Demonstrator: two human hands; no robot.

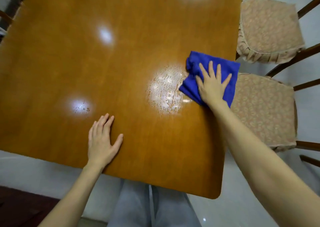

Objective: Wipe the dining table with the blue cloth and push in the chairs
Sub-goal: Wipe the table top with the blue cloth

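While the left hand [102,140] rests flat, fingers straight, low on the dining table [86,62], the right hand [212,84] presses the blue cloth [192,86] with spread fingers at the table's right edge. Two cushioned chairs [266,29] stand along the frame's right side.

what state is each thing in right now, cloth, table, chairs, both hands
blue cloth, crumpled, on the table by its right edge, under the right hand
right hand, fingers spread, pressing on the cloth
left hand, flat on the table, holding nothing
table, streaky patch left of the cloth
far chair, seat out beside the table, not pushed in
near chair, seat out too, not pushed in
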